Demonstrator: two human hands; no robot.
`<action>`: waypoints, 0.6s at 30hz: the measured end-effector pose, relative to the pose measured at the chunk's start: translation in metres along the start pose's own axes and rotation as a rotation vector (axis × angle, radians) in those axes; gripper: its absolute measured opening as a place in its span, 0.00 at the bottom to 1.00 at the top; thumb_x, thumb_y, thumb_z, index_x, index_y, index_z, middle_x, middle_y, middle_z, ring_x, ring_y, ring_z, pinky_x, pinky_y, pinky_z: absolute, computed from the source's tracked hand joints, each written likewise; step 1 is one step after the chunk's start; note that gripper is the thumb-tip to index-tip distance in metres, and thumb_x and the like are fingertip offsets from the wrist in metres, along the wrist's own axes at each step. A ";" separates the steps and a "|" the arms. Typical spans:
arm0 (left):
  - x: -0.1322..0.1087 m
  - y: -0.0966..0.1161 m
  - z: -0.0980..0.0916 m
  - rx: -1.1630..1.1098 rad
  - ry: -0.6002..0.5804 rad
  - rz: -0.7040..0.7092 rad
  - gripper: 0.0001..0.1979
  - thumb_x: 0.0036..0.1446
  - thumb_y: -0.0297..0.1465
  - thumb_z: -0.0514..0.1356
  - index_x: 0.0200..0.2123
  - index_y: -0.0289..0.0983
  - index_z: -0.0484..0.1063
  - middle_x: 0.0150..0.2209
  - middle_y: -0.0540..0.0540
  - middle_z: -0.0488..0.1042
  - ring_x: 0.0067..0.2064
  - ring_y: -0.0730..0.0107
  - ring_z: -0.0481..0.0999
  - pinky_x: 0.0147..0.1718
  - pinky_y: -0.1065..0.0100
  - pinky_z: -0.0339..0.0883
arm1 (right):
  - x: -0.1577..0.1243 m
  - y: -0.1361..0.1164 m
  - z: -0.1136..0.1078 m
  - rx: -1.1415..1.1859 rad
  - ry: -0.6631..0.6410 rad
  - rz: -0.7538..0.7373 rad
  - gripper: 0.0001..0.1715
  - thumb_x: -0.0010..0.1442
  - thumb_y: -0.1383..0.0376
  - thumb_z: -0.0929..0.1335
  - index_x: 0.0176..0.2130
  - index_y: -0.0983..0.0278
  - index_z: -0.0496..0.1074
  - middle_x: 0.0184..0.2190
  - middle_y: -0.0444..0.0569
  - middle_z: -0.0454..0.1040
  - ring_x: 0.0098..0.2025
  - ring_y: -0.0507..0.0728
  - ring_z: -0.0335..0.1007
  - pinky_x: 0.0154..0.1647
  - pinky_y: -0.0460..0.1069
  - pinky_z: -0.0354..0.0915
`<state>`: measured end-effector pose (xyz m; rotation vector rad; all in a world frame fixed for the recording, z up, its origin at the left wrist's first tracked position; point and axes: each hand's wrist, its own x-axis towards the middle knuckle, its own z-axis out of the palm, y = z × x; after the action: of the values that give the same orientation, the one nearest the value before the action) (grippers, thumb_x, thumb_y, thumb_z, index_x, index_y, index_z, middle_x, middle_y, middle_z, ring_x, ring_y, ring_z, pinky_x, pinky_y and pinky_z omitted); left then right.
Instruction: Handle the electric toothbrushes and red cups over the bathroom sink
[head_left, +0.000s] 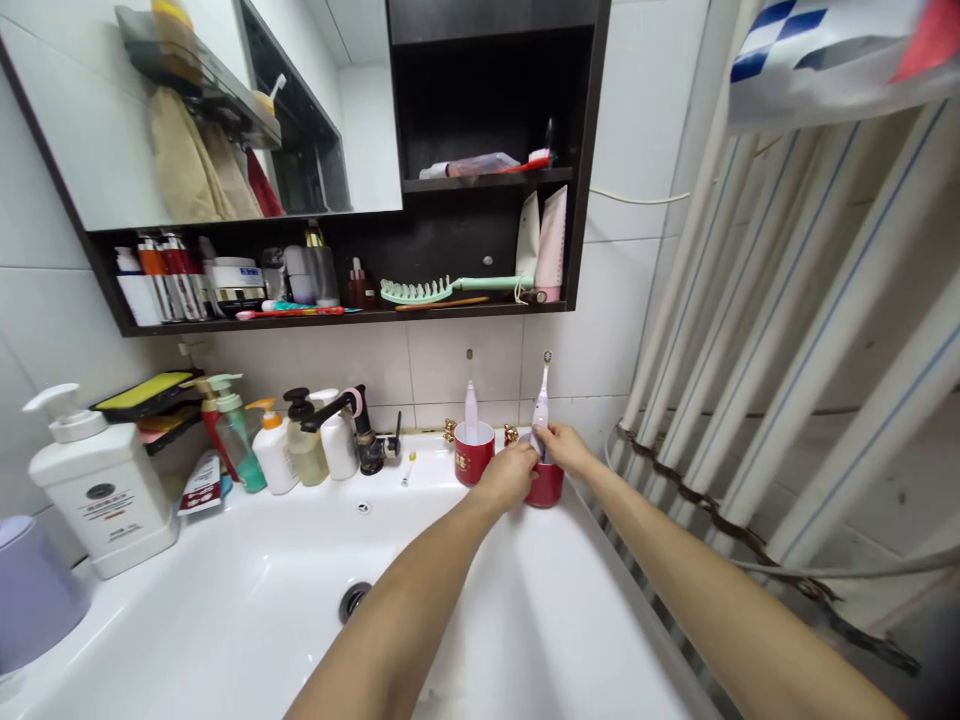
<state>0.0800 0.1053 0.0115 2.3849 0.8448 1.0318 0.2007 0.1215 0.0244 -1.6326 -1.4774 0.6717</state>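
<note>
Two red cups stand at the back right of the white sink. The left cup [474,457] holds an upright electric toothbrush [471,412]. In the right cup [546,487] is a second electric toothbrush [543,402], its head pointing up. My right hand [564,447] is closed round this second toothbrush's handle, just above the cup. Against the right cup's left rim, between the two cups, is my left hand [511,475]; its fingers are bent in, and whether they pinch the cup's rim or handle is hidden.
A black faucet [366,440] and several pump bottles line the sink's back edge to the left. Above hangs a dark shelf [480,312] with a green hairbrush [420,291]. Pipes [810,330] run along the right side. A small toothbrush head [409,470] lies beside the faucet.
</note>
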 end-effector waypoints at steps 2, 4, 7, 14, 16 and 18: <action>0.008 -0.011 -0.002 -0.039 -0.037 0.026 0.09 0.35 0.18 0.51 0.16 0.37 0.61 0.25 0.49 0.65 0.34 0.67 0.63 0.37 0.67 0.55 | 0.009 0.001 0.000 0.003 -0.020 0.004 0.15 0.52 0.63 0.58 0.40 0.67 0.61 0.39 0.47 0.63 0.38 0.53 0.62 0.36 0.52 0.61; 0.014 -0.021 -0.006 -0.059 -0.089 0.046 0.09 0.35 0.18 0.51 0.16 0.38 0.62 0.25 0.49 0.65 0.34 0.68 0.63 0.38 0.68 0.54 | 0.016 0.001 0.001 0.011 -0.048 0.002 0.15 0.52 0.63 0.58 0.40 0.67 0.61 0.39 0.47 0.63 0.37 0.53 0.62 0.36 0.52 0.61; 0.021 -0.027 -0.013 -0.056 -0.161 0.065 0.09 0.37 0.19 0.51 0.15 0.38 0.62 0.25 0.49 0.66 0.34 0.69 0.64 0.38 0.70 0.54 | 0.023 0.002 0.003 0.030 -0.088 -0.009 0.15 0.52 0.63 0.58 0.40 0.67 0.61 0.39 0.47 0.64 0.37 0.53 0.62 0.36 0.52 0.61; 0.007 -0.029 -0.025 0.068 0.021 0.040 0.13 0.42 0.22 0.50 0.32 0.40 0.66 0.40 0.46 0.64 0.45 0.67 0.59 0.45 0.66 0.47 | 0.024 0.006 0.000 0.038 -0.110 -0.045 0.15 0.52 0.63 0.58 0.39 0.67 0.61 0.37 0.47 0.64 0.36 0.52 0.63 0.34 0.51 0.61; -0.002 -0.032 -0.031 0.111 0.133 -0.051 0.17 0.40 0.21 0.52 0.36 0.40 0.64 0.45 0.45 0.60 0.49 0.65 0.54 0.47 0.64 0.43 | 0.021 0.005 -0.003 0.022 -0.068 -0.061 0.14 0.52 0.62 0.58 0.38 0.68 0.62 0.36 0.47 0.65 0.35 0.52 0.63 0.34 0.50 0.61; -0.010 -0.037 -0.037 0.179 0.183 -0.161 0.16 0.37 0.22 0.54 0.35 0.38 0.65 0.49 0.44 0.56 0.52 0.63 0.49 0.49 0.63 0.39 | 0.017 0.002 -0.006 0.004 0.015 -0.083 0.15 0.52 0.62 0.58 0.37 0.68 0.62 0.35 0.46 0.66 0.34 0.51 0.63 0.34 0.51 0.61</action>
<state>0.0332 0.1303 0.0096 2.3436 1.2211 1.1645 0.2093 0.1369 0.0279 -1.5607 -1.5236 0.6145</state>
